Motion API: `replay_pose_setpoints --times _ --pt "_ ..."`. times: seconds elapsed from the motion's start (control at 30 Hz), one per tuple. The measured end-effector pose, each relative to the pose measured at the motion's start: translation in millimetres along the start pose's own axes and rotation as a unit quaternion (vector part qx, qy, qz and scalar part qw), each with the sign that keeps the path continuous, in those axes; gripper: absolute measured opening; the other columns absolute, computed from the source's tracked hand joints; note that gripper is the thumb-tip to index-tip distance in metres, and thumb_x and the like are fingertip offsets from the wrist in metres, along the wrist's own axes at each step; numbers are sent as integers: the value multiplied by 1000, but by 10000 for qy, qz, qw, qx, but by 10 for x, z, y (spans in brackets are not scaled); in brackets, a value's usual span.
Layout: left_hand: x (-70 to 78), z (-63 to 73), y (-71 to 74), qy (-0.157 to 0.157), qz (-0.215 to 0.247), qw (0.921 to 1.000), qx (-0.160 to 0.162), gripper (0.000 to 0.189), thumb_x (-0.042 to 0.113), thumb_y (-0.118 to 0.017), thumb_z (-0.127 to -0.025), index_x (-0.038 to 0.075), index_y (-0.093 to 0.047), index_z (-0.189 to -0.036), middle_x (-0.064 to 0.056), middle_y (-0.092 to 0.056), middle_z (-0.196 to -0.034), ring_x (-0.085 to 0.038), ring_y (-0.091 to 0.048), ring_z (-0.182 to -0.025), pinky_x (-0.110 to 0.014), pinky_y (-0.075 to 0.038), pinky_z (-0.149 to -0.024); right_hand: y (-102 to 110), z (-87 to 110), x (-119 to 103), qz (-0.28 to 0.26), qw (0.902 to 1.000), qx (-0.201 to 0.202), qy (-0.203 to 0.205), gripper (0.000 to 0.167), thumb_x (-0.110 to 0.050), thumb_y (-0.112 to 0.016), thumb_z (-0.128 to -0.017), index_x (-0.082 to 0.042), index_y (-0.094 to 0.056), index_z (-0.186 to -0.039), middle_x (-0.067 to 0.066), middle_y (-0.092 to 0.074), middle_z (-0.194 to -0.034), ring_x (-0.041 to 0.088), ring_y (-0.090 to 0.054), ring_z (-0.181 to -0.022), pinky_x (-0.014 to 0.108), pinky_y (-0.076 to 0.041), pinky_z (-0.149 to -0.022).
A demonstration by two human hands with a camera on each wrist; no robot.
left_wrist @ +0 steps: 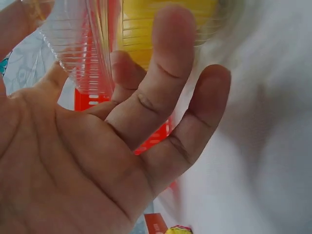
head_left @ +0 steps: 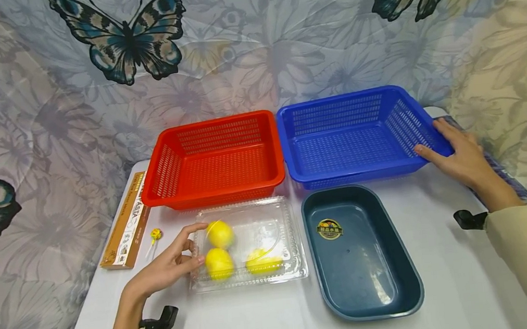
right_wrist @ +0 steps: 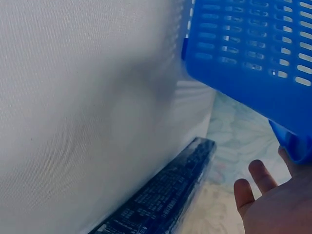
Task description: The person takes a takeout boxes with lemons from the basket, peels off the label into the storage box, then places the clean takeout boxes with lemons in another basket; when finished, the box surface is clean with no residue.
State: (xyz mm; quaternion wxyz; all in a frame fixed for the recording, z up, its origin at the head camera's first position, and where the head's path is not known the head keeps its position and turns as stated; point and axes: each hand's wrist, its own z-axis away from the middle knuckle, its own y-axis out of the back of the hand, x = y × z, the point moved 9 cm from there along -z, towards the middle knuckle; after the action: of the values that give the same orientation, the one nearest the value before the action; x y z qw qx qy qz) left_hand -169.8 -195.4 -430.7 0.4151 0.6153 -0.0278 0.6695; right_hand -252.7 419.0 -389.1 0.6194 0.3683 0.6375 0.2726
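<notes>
My left hand (head_left: 166, 269) holds the left edge of a clear plastic box (head_left: 269, 226), index fingertip at the far side and thumb on the near side. Through the plastic show yellow lemons (head_left: 219, 264), two at the left and one at the lower right. In the left wrist view the other fingers (left_wrist: 168, 63) hang loosely beside the box. With my right hand (head_left: 467, 159) I grip the right rim of a blue perforated basket (head_left: 349, 149), thumb over the rim. Only part of that hand shows under the basket's corner in the right wrist view.
A red basket (head_left: 226, 168) stands left of the blue one. In front lies a dark teal tray (head_left: 357, 266) with a round label. A brown box (head_left: 127, 223) and a yellow lollipop (head_left: 155, 234) lie at the left. One dark printed package (right_wrist: 161, 195) runs along the right table edge.
</notes>
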Motion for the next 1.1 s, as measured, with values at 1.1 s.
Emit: replay_pose_setpoints --times 1.1 --pt "-30 -89 -72 -361 1233 9911 352 60 11 -55 -102 14 -33 -158 -15 -41 -100 -14 -57 -59 -33 -52 -58 -67 -21 48 -129 9982 -543 -203 94 -56 -53 -99 -19 4 -164 3 15 -172 55 14 -152 82 4 -112"
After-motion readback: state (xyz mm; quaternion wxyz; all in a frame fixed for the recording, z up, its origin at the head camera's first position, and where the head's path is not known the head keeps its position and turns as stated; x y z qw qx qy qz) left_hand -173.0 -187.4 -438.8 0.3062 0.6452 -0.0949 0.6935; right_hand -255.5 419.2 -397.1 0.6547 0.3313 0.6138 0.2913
